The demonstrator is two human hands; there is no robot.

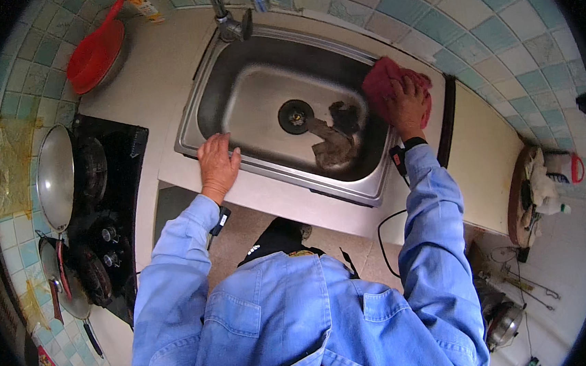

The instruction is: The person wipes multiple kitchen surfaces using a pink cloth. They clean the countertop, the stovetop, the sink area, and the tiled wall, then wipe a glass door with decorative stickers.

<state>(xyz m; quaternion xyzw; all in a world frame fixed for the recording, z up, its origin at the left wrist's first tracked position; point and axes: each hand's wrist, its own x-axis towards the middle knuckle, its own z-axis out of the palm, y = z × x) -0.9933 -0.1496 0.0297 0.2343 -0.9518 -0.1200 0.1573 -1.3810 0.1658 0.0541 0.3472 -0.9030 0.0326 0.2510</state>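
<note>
A stainless steel sink (255, 98) is set in the pale countertop before me. My left hand (217, 163) rests on its front left rim, holding nothing, thumb spread from the fingers. At the far right corner, my right hand (407, 103) presses down on a bunched red cloth (379, 87), fingers spread over it. The cloth lies partly on the rim and partly on the counter. Inside the sink, a crumpled brownish piece (334, 146), perhaps a wet rag, lies beside a darker scrap (343, 117). Small bits sit in the round drain (296, 116).
A faucet (232, 28) stands at the sink's back left. Left are a red plastic ladle or scoop (97, 59), a black gas stove (121, 160) and a pan (56, 178). A round wooden board (519, 201) is at right. A black cable (381, 238) hangs near my right arm.
</note>
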